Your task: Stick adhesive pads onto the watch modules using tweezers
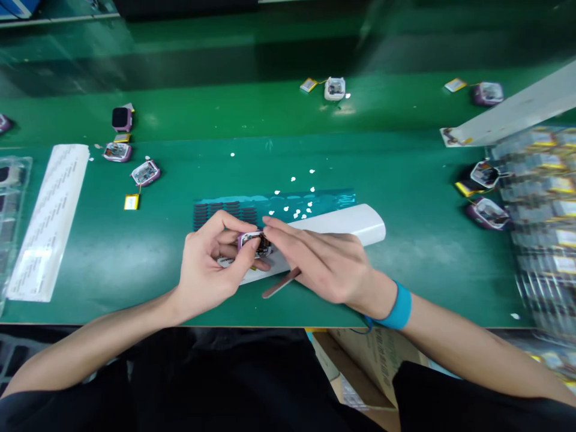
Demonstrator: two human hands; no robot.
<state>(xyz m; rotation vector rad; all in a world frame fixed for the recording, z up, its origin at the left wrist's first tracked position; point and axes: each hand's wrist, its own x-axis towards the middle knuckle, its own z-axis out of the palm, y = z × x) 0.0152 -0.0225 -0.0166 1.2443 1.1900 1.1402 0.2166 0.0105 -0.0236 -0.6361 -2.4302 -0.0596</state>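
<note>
Bench (414,174): green. Held watch housing (243,239): purple, white. Flat handheld tool (279,284): brownish. Wristband (400,306): teal. Film sheet (335,197): translucent blue, rows of dark strips.

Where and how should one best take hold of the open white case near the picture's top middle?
Probably by the near and far outer walls of the white case, coming from the picture's right. It lies open side up, inner parts exposed, so the top is better left untouched; a thin wire joins its left side to the battery.
</note>
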